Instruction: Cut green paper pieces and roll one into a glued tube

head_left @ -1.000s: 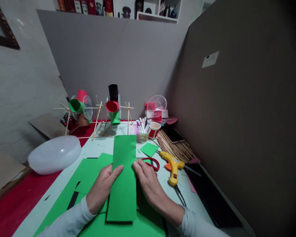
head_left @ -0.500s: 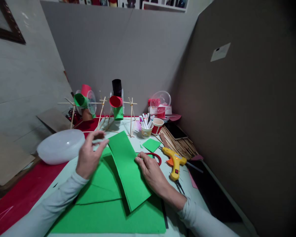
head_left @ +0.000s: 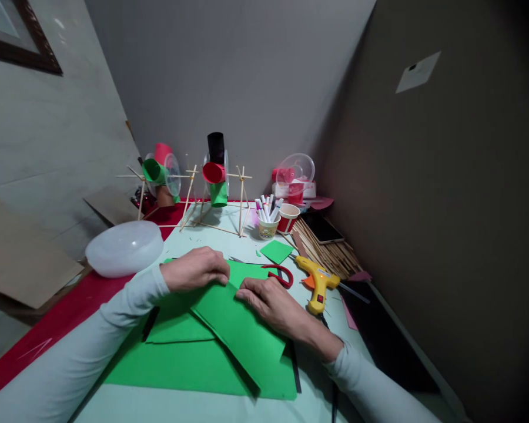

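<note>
A folded strip of green paper (head_left: 242, 332) slants above larger green sheets (head_left: 180, 367) that lie on the table. My left hand (head_left: 197, 269) is closed on the strip's far end, its fingertips pinching the edge. Along the strip's right side my right hand (head_left: 271, 302) grips it, thumb on top and fingers curled; part of that grip is hidden. Just beyond the right hand, red-handled scissors (head_left: 286, 276) lie partly covered by green paper. A small green square (head_left: 276, 251) rests farther back.
A yellow glue gun (head_left: 320, 282) lies right, beside wooden sticks (head_left: 330, 252) and a phone (head_left: 321, 228). Behind stand a cup of markers (head_left: 268, 228), a red-and-white cup (head_left: 288, 218) and stick frames carrying coloured tubes (head_left: 214, 173). A translucent bowl (head_left: 126, 249) sits left.
My left hand has moved right and closed on the strip's far end, from being raised apart beside it. The strip's near end has shifted right. The view has tilted down.
</note>
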Demonstrator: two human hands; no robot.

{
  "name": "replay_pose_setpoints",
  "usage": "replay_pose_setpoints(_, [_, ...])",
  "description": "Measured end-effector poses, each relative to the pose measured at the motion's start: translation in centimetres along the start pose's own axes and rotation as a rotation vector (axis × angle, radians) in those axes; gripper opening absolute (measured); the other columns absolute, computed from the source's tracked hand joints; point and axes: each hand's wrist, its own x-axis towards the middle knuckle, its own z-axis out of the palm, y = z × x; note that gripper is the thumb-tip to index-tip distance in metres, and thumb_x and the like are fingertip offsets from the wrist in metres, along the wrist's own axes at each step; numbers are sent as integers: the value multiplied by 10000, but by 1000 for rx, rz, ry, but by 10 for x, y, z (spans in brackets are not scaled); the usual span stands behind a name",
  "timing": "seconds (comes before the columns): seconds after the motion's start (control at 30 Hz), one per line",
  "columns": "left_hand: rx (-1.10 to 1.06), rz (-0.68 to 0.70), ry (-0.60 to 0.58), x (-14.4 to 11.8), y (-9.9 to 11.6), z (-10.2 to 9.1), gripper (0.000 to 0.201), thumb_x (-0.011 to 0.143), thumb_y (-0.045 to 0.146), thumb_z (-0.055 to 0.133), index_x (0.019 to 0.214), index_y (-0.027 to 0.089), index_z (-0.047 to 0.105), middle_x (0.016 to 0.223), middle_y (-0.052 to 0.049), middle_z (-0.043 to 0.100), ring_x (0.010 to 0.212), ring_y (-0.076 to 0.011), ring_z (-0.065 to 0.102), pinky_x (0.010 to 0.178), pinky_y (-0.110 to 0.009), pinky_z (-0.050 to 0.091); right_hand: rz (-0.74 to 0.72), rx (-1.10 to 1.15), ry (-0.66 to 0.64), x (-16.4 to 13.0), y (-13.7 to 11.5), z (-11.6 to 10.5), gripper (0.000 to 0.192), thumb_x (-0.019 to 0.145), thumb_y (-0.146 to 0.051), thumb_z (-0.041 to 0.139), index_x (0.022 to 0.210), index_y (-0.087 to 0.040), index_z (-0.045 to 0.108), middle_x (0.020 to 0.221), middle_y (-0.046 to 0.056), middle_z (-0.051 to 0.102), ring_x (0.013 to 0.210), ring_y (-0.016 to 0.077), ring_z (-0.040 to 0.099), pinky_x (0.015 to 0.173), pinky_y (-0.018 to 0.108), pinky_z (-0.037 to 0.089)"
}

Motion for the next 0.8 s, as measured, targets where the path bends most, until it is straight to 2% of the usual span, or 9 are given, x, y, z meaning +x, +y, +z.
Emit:
replay_pose_setpoints(0.17, [-113, -28, 58, -10, -25, -13, 268, 893, 376, 568, 781, 192, 727, 772, -47, 709, 748, -183, 617, 734, -251, 407, -17, 9, -14, 1, 3, -6, 377, 996, -421, 446, 706, -195, 533, 618, -42, 445, 575, 119, 402, 578, 264, 261])
replay_pose_setpoints(0.33, [-265, -78, 125, -19, -38, -21, 260, 823, 398, 641, 715, 179, 729, 691, -31, 702, 666, -166, 608, 674, -239, 409, -24, 37, -33, 2, 3, -11, 356, 990, -401, 452, 712, -196, 539, 628, -40, 459, 583, 121, 419, 579, 263, 277])
replay_pose_setpoints(0.43, [-356, -161, 239, -30, -45, -29, 297, 798, 409, 665, 627, 169, 700, 603, -23, 669, 587, -150, 577, 627, -245, 414, -19, 66, -19, 1, 5, -15, 340, 968, -389, 478, 693, -197, 534, 631, -35, 478, 589, 125, 434, 575, 262, 290])
replay_pose_setpoints(0.5, [-437, -226, 369, -36, -48, -29, 348, 814, 455, 634, 621, 169, 675, 618, -32, 669, 599, -160, 598, 629, -258, 449, 3, 89, 40, 2, 8, -16, 346, 956, -390, 479, 668, -201, 504, 620, -36, 461, 586, 127, 425, 570, 260, 298])
replay_pose_setpoints(0.57, [-524, -288, 533, -35, -47, -24, 381, 842, 511, 573, 681, 173, 648, 631, -29, 651, 660, -187, 649, 659, -283, 499, 41, 110, 137, 4, 10, -15, 351, 956, -391, 448, 657, -207, 458, 621, -36, 431, 587, 130, 409, 571, 260, 308])
replay_pose_setpoints(0.63, [-601, -335, 652, -29, -42, -13, 405, 871, 550, 502, 826, 172, 638, 701, -37, 663, 733, -220, 686, 674, -320, 542, 82, 124, 245, 7, 12, -11, 346, 959, -398, 413, 666, -216, 416, 639, -32, 413, 604, 137, 405, 583, 263, 317])
replay_pose_setpoints(0.73, [-641, -365, 700, -16, -26, 1, 493, 901, 583, 414, 1023, 149, 613, 926, -106, 714, 876, -288, 701, 688, -377, 572, 128, 122, 368, 9, 15, -7, 332, 964, -412, 388, 693, -222, 396, 664, -26, 416, 628, 146, 410, 605, 270, 317])
replay_pose_setpoints(0.8, [-573, -388, 768, -11, -13, 4, 509, 871, 591, 485, 1085, 143, 594, 1085, -146, 691, 1036, -342, 653, 813, -440, 554, 141, 113, 390, 9, 15, -5, 323, 969, -402, 386, 703, -220, 409, 671, -24, 433, 633, 147, 417, 616, 274, 311])
